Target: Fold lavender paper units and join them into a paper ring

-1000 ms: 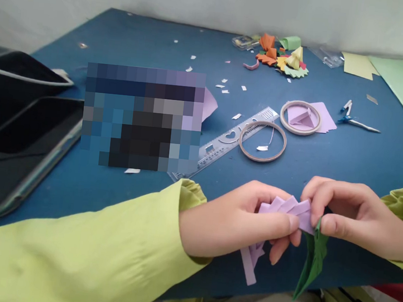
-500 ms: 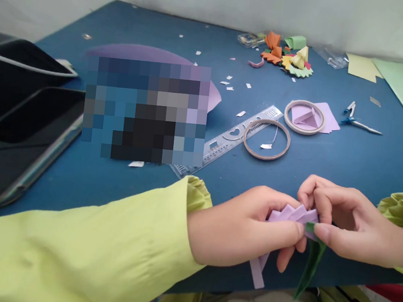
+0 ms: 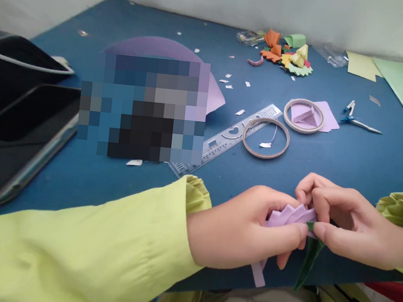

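Close to the table's front edge, my left hand (image 3: 240,230) is closed around a pleated lilac paper piece (image 3: 290,215), its thumb pressed along the near side. A narrow lilac strip (image 3: 258,274) sticks out below that hand. My right hand (image 3: 354,225) is closed at the right end of the folded paper, thumb and fingers pinching a green paper strip (image 3: 308,265) there. The green strip's pointed end hangs down over the table edge. Only a small bit of green shows between the two thumbs, and the undersides of the papers are hidden.
A clear ruler (image 3: 227,137) and two tape rolls, one brown (image 3: 245,143) and one pale (image 3: 286,116), lie ahead. Blue-handled scissors (image 3: 361,123) are at right. Colourful folded paper (image 3: 297,60) sits behind, a tablet (image 3: 21,129) at left, beside a curled purple sheet (image 3: 216,93) and a blurred-out patch.
My left thumb has slid slightly right, covering more of the green strip's upper end. The curled purple sheet has changed shape a little. Both hands keep their grip.
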The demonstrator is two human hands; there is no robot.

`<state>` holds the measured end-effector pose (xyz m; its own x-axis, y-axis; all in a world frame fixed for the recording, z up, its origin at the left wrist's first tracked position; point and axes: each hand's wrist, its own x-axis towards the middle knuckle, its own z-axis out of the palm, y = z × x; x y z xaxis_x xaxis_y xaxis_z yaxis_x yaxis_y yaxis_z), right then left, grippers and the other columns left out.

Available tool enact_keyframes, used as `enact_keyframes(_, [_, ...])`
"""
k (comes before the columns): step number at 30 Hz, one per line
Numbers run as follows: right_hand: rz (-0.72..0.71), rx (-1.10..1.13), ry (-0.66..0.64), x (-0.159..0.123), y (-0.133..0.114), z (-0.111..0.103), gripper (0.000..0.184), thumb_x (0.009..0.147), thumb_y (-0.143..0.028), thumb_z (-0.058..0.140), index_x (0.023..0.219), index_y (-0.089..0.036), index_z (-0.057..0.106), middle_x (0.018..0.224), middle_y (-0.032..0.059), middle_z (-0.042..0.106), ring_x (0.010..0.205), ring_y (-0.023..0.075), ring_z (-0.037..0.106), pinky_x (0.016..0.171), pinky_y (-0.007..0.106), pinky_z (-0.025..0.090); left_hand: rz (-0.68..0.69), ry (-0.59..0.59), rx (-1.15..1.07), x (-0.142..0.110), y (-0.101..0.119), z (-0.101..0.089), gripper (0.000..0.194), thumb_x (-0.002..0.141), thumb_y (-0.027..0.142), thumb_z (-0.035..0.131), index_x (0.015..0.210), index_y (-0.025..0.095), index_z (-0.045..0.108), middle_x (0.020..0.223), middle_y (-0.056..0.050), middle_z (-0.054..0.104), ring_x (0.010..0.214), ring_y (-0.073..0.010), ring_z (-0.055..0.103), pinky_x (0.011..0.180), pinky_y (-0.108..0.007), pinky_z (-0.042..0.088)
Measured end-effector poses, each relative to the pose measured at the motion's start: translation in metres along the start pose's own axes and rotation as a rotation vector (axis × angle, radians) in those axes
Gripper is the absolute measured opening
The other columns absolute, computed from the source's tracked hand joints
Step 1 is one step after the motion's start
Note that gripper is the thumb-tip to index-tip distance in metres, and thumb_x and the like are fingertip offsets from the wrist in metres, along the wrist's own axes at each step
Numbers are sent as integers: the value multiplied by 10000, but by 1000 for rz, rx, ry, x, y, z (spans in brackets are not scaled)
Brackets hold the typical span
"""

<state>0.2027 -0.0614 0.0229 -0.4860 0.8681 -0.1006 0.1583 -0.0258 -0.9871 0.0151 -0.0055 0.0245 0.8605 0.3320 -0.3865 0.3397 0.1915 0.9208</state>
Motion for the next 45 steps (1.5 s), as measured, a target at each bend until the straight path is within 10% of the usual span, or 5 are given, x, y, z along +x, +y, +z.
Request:
enact_keyframes(20, [47, -36, 154, -3, 5, 6, 64, 899, -205, 542, 895, -221, 480, 966, 25, 528, 848, 130, 539, 740, 235, 461, 28, 163, -10, -1, -2, 2, 251, 812, 269, 532, 587, 166, 491, 494, 58, 473, 457, -68, 424, 440, -162, 348])
enact_keyframes(24, [94, -41, 4, -2, 3, 2, 51, 921, -229, 517, 919, -192, 551, 866, 26, 615, 779, 132, 571, 707, 233, 469, 36, 142, -56, -3, -3, 3, 268, 853, 337, 480, 652, 168, 531, 526, 45, 495, 479, -83, 448, 463, -176, 358])
enact_keyframes(31, [106, -216, 125, -3, 1, 3, 198, 914, -270, 487, 741, -187, 536, 678, -14, 476, 620, 97, 431, 555, 192, 396, 221, 370, 165, -1, -5, 3, 293, 891, 360, 453, 663, 181, 494, 584, 56, 410, 508, -82, 394, 476, -198, 321])
enact_keyframes(45, [143, -169, 131, -5, -1, 10, 131, 923, -300, 511, 854, -207, 572, 783, 0, 563, 701, 120, 501, 631, 215, 439, 357, 415, 295, -2, -11, 7, 254, 946, 257, 400, 723, 181, 495, 684, 36, 459, 628, -101, 448, 603, -211, 356])
